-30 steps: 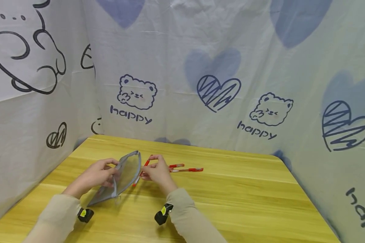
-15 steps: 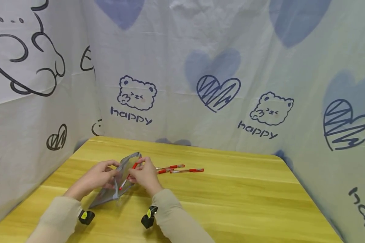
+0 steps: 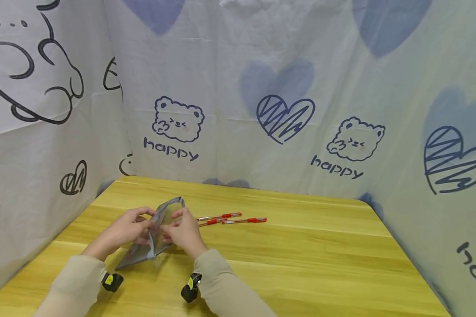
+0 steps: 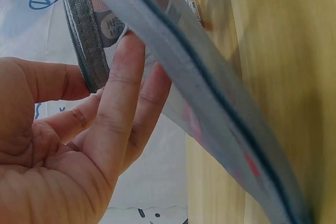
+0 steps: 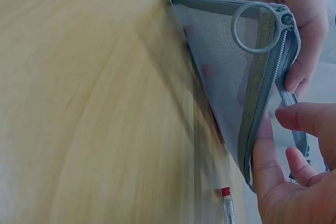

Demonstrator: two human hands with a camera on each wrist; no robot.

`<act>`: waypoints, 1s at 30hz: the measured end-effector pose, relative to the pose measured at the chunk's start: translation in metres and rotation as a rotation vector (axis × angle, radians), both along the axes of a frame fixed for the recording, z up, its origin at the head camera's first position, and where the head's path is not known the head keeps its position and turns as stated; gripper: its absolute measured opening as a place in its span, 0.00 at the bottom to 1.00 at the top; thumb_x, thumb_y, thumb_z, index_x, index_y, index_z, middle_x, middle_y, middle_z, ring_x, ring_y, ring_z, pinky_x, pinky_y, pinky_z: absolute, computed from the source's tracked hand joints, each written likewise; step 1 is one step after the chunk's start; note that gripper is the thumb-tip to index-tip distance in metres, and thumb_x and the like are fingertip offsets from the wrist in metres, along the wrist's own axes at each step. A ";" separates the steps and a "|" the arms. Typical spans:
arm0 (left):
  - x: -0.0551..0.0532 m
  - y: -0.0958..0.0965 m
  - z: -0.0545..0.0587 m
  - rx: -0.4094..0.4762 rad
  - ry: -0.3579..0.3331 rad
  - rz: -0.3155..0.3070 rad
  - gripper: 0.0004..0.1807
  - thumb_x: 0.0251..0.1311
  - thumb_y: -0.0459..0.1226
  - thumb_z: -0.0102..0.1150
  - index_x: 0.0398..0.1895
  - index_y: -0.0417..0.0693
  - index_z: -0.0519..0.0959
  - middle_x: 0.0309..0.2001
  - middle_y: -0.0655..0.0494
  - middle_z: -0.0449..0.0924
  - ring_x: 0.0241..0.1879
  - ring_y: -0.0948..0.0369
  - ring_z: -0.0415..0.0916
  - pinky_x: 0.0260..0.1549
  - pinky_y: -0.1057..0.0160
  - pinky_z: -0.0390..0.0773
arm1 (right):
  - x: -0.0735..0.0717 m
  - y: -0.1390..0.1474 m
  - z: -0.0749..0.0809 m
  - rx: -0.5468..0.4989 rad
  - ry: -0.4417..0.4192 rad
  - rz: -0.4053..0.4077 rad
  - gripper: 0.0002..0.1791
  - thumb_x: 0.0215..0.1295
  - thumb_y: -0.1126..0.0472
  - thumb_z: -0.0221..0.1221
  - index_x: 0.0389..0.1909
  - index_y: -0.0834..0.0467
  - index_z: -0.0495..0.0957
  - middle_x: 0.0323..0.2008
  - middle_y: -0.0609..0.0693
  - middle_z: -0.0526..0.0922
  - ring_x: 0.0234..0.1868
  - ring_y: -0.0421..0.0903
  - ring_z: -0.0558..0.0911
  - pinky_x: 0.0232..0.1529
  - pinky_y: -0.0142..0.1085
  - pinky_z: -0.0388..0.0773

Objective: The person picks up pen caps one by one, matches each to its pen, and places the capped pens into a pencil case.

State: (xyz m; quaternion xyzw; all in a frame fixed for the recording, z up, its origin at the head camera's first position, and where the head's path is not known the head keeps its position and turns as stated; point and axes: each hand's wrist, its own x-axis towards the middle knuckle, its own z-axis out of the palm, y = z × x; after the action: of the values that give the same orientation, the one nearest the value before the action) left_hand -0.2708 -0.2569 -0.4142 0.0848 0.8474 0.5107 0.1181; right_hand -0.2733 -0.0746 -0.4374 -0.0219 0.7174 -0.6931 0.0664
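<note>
A grey mesh zipper pouch [image 3: 138, 254] stands tilted on the table with its zipped mouth spread apart. My left hand [image 3: 124, 231] holds one edge of that mouth between thumb and fingers. At the opening is my right hand [image 3: 187, 233], its fingers loosely bent and spread, reaching in at the zipper edge. No pen shows between its fingers in the right wrist view. Reddish spots [image 5: 208, 71] show blurred through the mesh. A pull ring [image 5: 234, 30] hangs from the zipper's end. Several red-capped pens [image 3: 246, 220] lie just right of my right hand.
The pouch and pens are on a yellow wood-grain table [image 3: 321, 259]. A white cloth [image 3: 222, 145] printed with hearts and bears hangs behind it and along both sides. Black wrist cameras [image 3: 112, 282] sit at both cuffs.
My right hand has moved left, carrying a red pen into the pouch's mouth; that pen is now out of sight in the head view. The left hand keeps its grip on the pouch.
</note>
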 end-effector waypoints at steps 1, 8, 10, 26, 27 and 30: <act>0.000 0.000 0.000 -0.001 0.002 0.000 0.22 0.82 0.33 0.45 0.72 0.29 0.67 0.56 0.29 0.83 0.42 0.54 0.87 0.40 0.50 0.90 | 0.000 0.001 0.000 0.004 0.004 0.003 0.20 0.66 0.75 0.69 0.53 0.63 0.72 0.30 0.52 0.81 0.29 0.57 0.91 0.33 0.42 0.90; -0.003 -0.002 -0.002 -0.015 0.025 -0.005 0.21 0.82 0.33 0.45 0.70 0.29 0.68 0.56 0.28 0.84 0.38 0.55 0.87 0.37 0.52 0.90 | -0.002 0.010 -0.001 0.023 0.006 -0.001 0.18 0.67 0.73 0.69 0.50 0.59 0.73 0.31 0.53 0.83 0.30 0.56 0.92 0.31 0.40 0.90; -0.003 -0.002 -0.003 -0.015 0.026 -0.006 0.21 0.82 0.33 0.45 0.70 0.30 0.68 0.56 0.28 0.84 0.38 0.55 0.87 0.37 0.52 0.89 | -0.003 0.014 -0.001 0.031 0.007 0.000 0.17 0.67 0.72 0.69 0.49 0.57 0.73 0.32 0.53 0.82 0.29 0.54 0.91 0.32 0.41 0.90; 0.001 -0.001 -0.001 -0.006 0.015 -0.001 0.22 0.81 0.33 0.47 0.72 0.30 0.67 0.54 0.32 0.86 0.37 0.55 0.86 0.37 0.53 0.89 | -0.017 0.055 -0.007 0.024 0.018 -0.009 0.20 0.67 0.66 0.70 0.54 0.62 0.72 0.40 0.58 0.86 0.39 0.61 0.93 0.37 0.46 0.91; 0.001 -0.001 -0.001 -0.007 0.017 -0.003 0.22 0.81 0.33 0.47 0.72 0.30 0.67 0.53 0.32 0.86 0.36 0.55 0.86 0.37 0.53 0.89 | -0.018 0.058 -0.007 0.020 0.014 -0.011 0.20 0.67 0.66 0.70 0.54 0.61 0.72 0.40 0.58 0.87 0.40 0.62 0.93 0.37 0.45 0.91; 0.001 -0.001 -0.001 -0.014 0.020 -0.006 0.22 0.81 0.33 0.47 0.72 0.30 0.67 0.53 0.32 0.86 0.36 0.55 0.86 0.36 0.52 0.89 | -0.021 0.066 -0.008 0.016 0.016 -0.025 0.21 0.67 0.65 0.70 0.54 0.62 0.71 0.40 0.59 0.87 0.40 0.63 0.93 0.36 0.44 0.91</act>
State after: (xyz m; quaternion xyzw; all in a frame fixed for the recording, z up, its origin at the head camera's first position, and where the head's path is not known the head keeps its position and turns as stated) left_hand -0.2697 -0.2579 -0.4152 0.0915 0.8517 0.5037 0.1116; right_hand -0.2941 -0.0083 -0.4451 -0.0180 0.7237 -0.6879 0.0523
